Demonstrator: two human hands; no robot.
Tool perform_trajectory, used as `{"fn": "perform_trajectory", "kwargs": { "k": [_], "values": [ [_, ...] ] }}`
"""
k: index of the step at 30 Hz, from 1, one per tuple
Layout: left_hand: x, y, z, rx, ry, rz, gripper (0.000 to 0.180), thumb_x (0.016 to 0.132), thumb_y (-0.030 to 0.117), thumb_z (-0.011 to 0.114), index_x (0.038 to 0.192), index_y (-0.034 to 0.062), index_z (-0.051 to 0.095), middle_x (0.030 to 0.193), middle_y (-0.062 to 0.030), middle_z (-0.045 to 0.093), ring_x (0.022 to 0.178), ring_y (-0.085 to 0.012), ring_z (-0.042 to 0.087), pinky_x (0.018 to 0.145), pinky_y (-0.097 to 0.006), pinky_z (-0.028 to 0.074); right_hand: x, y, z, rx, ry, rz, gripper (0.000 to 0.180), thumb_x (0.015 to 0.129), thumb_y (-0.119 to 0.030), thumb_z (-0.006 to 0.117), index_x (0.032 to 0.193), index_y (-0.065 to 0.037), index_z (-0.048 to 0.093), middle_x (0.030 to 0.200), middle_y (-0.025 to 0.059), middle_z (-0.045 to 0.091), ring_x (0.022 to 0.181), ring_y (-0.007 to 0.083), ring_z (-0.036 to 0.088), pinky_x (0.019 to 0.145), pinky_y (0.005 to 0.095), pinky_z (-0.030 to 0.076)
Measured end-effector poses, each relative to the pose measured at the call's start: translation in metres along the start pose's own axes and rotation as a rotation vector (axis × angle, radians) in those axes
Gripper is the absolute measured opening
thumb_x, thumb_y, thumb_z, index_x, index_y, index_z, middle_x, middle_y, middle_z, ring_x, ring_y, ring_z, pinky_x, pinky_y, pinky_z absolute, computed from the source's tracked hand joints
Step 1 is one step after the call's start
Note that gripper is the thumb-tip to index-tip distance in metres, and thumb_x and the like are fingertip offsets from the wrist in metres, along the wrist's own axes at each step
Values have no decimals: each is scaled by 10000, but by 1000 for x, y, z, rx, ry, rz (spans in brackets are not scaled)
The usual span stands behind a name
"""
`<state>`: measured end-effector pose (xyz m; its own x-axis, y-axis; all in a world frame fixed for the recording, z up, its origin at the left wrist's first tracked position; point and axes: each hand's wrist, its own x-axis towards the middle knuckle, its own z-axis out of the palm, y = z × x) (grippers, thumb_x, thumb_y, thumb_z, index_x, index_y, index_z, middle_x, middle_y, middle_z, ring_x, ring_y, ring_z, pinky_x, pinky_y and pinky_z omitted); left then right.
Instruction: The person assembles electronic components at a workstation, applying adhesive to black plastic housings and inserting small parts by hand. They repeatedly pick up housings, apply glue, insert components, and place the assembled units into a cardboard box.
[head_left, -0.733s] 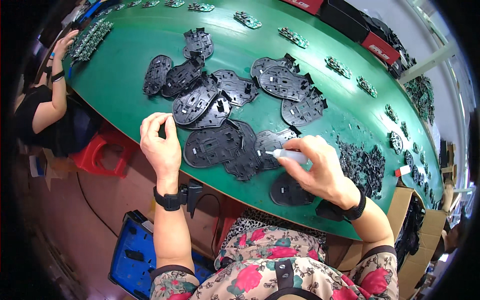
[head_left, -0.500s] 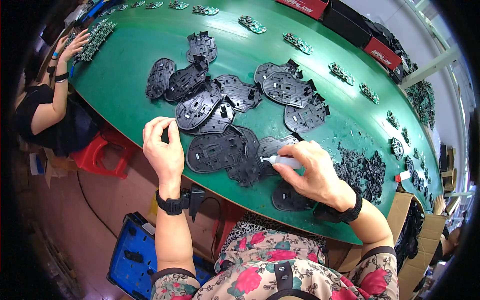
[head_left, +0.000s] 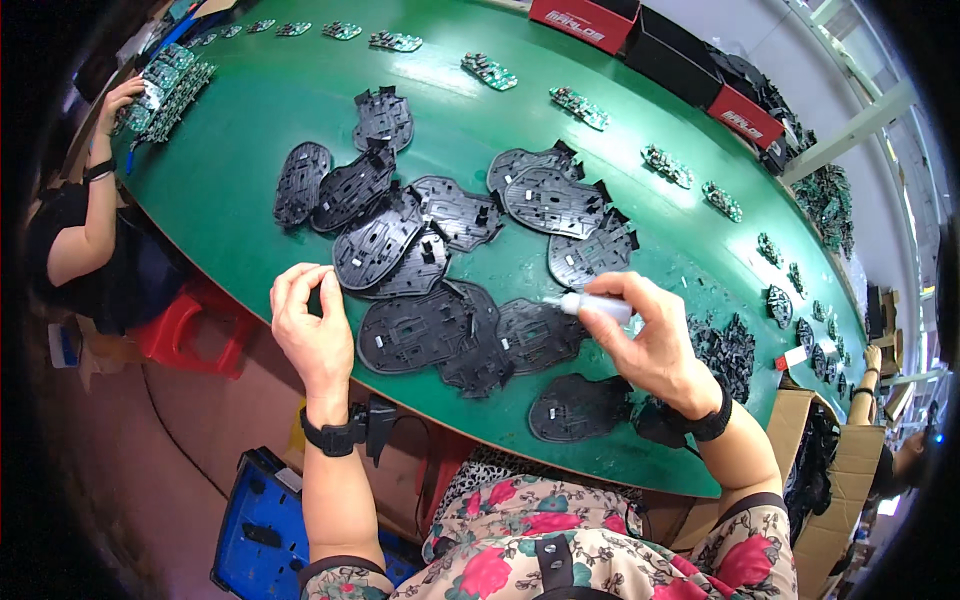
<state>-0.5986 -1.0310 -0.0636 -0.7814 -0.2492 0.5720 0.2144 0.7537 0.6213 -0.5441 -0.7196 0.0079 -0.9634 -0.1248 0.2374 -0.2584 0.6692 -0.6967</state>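
My right hand (head_left: 655,340) grips a small translucent squeeze bottle (head_left: 603,308) between thumb and fingers. Its narrow nozzle points left, above a black plastic shell (head_left: 543,335). My left hand (head_left: 312,330) is at the table's near edge, its thumb and fingertips drawn together in a pinch. Anything between those tips is too small or hidden to make out. Close to the left fingertips is a pile of black shells (head_left: 375,243), overlapping one another. More dark shells (head_left: 415,330) rest between my hands, and a separate shell (head_left: 575,408) lies nearer my body.
Green circuit boards (head_left: 580,108) line the far side of the green table (head_left: 420,95). Small black parts (head_left: 725,355) are heaped at right, by an open cardboard box (head_left: 840,470). A co-worker's hand (head_left: 122,100) touches stacked boards at far left. A red stool (head_left: 195,330) stands below.
The squeeze bottle has lifted away from the shell, with my right hand rising slightly. My left hand keeps its pinched shape. The whole view has shifted a little. The co-worker's hand has moved on the boards.
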Motion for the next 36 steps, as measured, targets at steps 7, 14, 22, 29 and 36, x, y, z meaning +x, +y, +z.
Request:
{"fn": "perform_trajectory", "kwargs": {
  "k": [7,14,22,29,36],
  "values": [
    [2,6,2,-14,-9,-22,53,819,41,658,863,11,665,915,-74,622,880,-234,586,802,-342,472,26,29,-16,-63,103,37,197,834,-178,698,932,-18,638,818,144,660,726,259,653,667,331,505],
    [2,4,2,-24,-13,-27,53,818,35,659,862,7,661,915,-79,621,884,-239,583,801,-340,469,29,34,-7,-138,37,26,211,826,-205,691,914,-19,645,795,157,665,719,287,658,662,354,513],
    [3,4,0,29,-19,5,55,842,30,644,878,-10,652,926,-86,616,878,-223,596,805,-324,473,44,26,-12,-133,98,-14,214,828,-203,684,906,-11,629,792,157,652,708,289,652,649,355,508],
    [3,3,3,10,-10,-9,46,838,30,646,856,-12,643,926,-88,614,882,-230,591,812,-332,472,92,26,1,-149,82,-35,220,833,-209,668,911,-7,628,798,177,645,732,321,646,679,383,510],
    [4,4,2,8,-11,-29,41,832,30,650,848,-7,642,919,-87,615,881,-230,587,810,-332,469,107,33,17,-198,44,-97,243,812,-238,672,899,-14,634,787,190,642,735,362,634,674,413,503]
  ]
}}
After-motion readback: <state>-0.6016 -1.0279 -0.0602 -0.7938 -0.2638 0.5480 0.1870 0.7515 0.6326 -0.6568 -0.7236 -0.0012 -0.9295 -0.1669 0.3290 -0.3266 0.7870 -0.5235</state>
